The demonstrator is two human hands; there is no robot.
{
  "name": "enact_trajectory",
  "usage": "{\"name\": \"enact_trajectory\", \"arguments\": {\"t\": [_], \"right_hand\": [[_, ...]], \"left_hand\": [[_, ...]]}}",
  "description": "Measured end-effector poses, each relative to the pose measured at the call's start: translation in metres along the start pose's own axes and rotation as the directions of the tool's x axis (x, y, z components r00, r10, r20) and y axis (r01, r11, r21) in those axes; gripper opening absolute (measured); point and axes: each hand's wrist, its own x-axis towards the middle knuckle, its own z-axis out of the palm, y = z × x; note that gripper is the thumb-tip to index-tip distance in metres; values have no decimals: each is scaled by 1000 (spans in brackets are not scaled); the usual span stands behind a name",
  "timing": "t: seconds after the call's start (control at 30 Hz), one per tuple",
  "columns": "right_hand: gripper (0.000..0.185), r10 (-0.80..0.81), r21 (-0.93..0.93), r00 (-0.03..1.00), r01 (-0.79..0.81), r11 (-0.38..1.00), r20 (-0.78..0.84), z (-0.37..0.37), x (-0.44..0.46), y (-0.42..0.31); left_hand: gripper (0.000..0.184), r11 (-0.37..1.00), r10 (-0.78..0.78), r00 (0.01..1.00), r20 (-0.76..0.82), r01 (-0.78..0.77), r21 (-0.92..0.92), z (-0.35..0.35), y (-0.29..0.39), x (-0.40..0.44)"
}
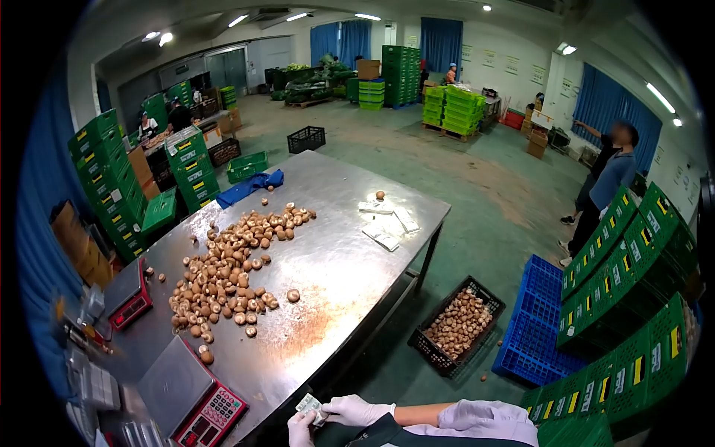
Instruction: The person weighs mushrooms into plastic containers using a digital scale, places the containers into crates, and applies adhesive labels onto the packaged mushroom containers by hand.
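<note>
At the bottom edge, in white gloves, my left hand [300, 430] and my right hand [356, 410] are close together in front of my dark apron. Between them is a small white printed piece [307, 403], like a label or packet, pinched by the fingers of both hands. Its print is too small to read. Just beyond is the steel table [335, 223], with a large heap of brown mushrooms [227, 272] on its left half. A red digital scale [212, 410] with a flat metal pan stands at the table's near left corner.
A second scale [132, 298] stands farther left. White bundles [381, 238] and a blue cloth [249, 188] lie on the table. On the floor at right are a black crate of mushrooms [458, 328], a blue pallet [536, 320] and stacked green crates [633, 261]. A person [612, 179] stands beyond.
</note>
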Motion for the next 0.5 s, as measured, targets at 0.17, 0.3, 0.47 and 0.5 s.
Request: {"name": "enact_trajectory", "arguments": {"t": [0.17, 0.3, 0.47, 0.5], "right_hand": [[15, 9, -11, 1000, -9, 1000, -7, 2, 0, -3], [15, 13, -36, 1000, -13, 999, 2, 6, 1, -4], [15, -8, -18, 1000, 7, 1000, -14, 8, 1, -4], [15, -9, -18, 1000, 8, 1000, -12, 8, 2, -5]], "left_hand": [[18, 1000, 26, 1000, 2, -26, -16, -1, 1, -5], [18, 999, 20, 1000, -12, -20, -35, -8, -5, -3], [18, 998, 34, 999, -25, -35, -47, -10, -5, -6], [18, 998, 34, 999, -26, -36, -48, -10, -5, -7]]}}
